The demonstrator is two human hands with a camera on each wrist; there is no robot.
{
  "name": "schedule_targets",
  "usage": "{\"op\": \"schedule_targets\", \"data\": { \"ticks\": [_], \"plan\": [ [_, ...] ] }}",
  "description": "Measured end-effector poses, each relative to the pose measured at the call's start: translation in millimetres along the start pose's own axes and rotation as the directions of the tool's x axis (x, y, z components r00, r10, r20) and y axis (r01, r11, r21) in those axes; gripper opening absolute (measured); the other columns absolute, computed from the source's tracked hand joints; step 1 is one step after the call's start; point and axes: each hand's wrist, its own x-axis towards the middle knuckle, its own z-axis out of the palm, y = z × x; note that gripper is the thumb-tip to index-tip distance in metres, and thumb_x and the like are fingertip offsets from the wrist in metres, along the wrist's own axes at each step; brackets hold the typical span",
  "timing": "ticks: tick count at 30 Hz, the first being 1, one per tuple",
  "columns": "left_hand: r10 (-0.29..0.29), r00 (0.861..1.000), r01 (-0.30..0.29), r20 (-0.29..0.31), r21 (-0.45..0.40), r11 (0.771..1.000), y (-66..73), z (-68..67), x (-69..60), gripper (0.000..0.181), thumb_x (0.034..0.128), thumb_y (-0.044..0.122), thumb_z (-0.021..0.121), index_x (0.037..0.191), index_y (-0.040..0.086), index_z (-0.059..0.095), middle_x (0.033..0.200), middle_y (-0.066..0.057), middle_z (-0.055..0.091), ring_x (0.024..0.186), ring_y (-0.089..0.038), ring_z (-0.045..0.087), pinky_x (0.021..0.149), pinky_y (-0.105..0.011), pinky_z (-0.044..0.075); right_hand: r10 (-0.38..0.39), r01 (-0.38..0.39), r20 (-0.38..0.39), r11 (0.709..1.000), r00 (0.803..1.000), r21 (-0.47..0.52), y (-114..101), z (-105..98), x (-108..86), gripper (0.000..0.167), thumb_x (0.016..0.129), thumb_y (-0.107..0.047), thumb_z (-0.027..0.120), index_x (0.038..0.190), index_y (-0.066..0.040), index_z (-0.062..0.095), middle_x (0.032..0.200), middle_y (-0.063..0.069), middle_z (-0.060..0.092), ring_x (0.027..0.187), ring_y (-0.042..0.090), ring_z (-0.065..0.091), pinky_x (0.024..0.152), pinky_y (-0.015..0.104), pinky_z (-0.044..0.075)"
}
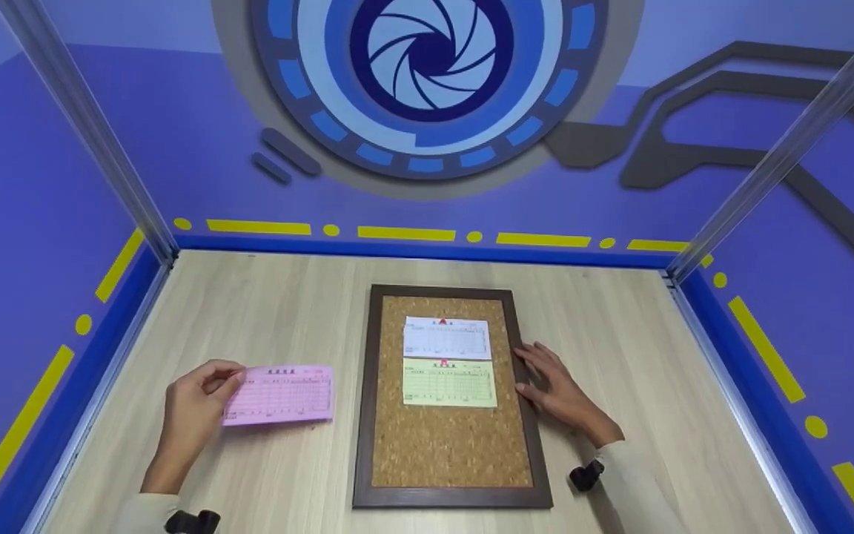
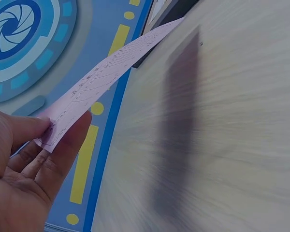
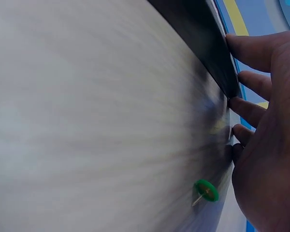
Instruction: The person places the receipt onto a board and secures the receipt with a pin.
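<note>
Near the left side of the table, my left hand (image 1: 196, 404) pinches the left edge of a pink paper form (image 1: 282, 394) between thumb and fingers. The form is raised off the tabletop, its shadow (image 2: 179, 121) falling below it in the left wrist view. My right hand (image 1: 560, 389) touches the right side of a brown-framed cork board (image 1: 449, 452) with its fingertips. On the cork, a white form (image 1: 445, 341) hangs above a light green form (image 1: 449, 386), each with a red pushpin at its top. A green thumbtack (image 3: 206, 190) lies near my right palm in the right wrist view.
The pale wood table (image 1: 279, 311) is bounded by a blue-purple back wall (image 1: 138, 133) and side walls. Metal posts (image 1: 93, 126) stand at its back corners. The cork board lies flat around the table's middle, right of the pink form.
</note>
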Motion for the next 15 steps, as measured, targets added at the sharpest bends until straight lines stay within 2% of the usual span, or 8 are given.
{"op": "schedule_targets", "data": {
  "ticks": [10,15],
  "plan": [
    [-0.066,0.998,0.067,0.008,-0.108,0.992,2.4,4.6,3.3,0.013,0.1035,0.002,0.075,0.115,-0.001,0.079,0.111,-0.02,0.079,0.086,-0.007,0.073,0.068,-0.018,0.058,-0.02,0.021,-0.03,1.0,0.999,0.008,0.4,1.1,-2.4,0.067,0.105,-0.027,0.077,0.164,-0.008,0.051,0.174,0.024,0.038,0.166,0.049,0.018,0.13,0.073,0.018],
    [-0.08,0.997,0.081,0.017,-0.107,0.991,4.8,6.4,3.2,0.013,0.1039,0.002,0.075,0.115,-0.002,0.079,0.111,-0.02,0.079,0.087,-0.007,0.073,0.069,-0.018,0.058,-0.009,0.01,-0.027,1.0,1.0,0.016,-0.3,0.9,-2.8,0.064,0.106,-0.023,0.075,0.163,-0.006,0.051,0.173,0.024,0.039,0.166,0.048,0.019,0.131,0.069,0.018]
  ]
}}
